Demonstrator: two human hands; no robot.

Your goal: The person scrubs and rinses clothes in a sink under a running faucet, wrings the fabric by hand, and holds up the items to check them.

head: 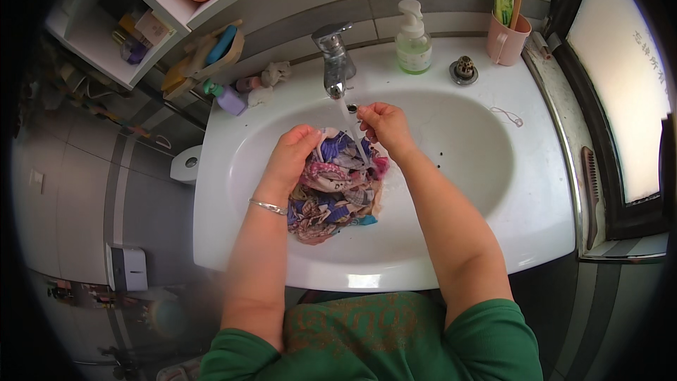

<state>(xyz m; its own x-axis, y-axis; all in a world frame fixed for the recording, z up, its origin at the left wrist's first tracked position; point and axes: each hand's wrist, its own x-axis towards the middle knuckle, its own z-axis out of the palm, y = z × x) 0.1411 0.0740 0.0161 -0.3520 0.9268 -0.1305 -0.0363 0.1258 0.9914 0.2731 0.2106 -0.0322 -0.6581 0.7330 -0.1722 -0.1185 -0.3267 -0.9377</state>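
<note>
A wet bundle of patterned cloth (pixel 333 180), purple, pink, grey and white, lies crumpled in the white washbasin (pixel 465 169). My left hand (pixel 296 153), with a silver bracelet on its wrist, pinches the upper left edge of the cloth between thumb and fingers. Just right of the running water (pixel 354 129), my right hand (pixel 386 124) has its fingertips drawn together above the cloth's upper right part. Whether anything small is between those fingertips is hidden. Water falls onto the cloth from the chrome faucet (pixel 335 58).
Behind the basin stand a pump bottle of green liquid (pixel 414 47), a metal drain stopper (pixel 464 70) and a pink cup (pixel 505 42) holding a tube. At the left rear is a purple bottle (pixel 230 100). A thin looped band (pixel 510 116) rests on the right rim. A comb (pixel 589 190) lies on the sill.
</note>
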